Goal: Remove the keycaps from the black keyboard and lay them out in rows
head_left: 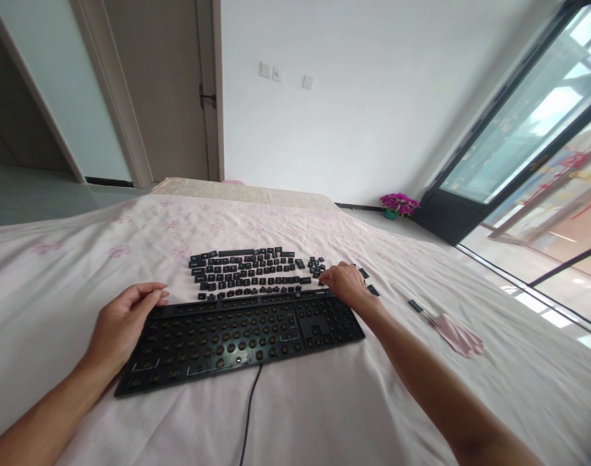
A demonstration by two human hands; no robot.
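Observation:
A black keyboard base (237, 330) with its keycaps off lies across the bed, its cable trailing toward me. Behind it the loose black keycaps (246, 272) are laid out in rows, with a small cluster (316, 265) to the right. My right hand (346, 283) reaches over the base's far edge, fingertips pinched on a small keycap at that cluster. By the far left corner of the base is my left hand (125, 317), thumb and fingers pressed together; whether anything is between them is hidden.
Several more keycaps (373, 290) lie beyond my right hand. A small tool (415, 305) and a pink glove-like cloth (457, 335) rest to the right on the floral bedsheet (154, 239). Purple flowers (399, 204) stand by the wall, near a glass door (518, 142).

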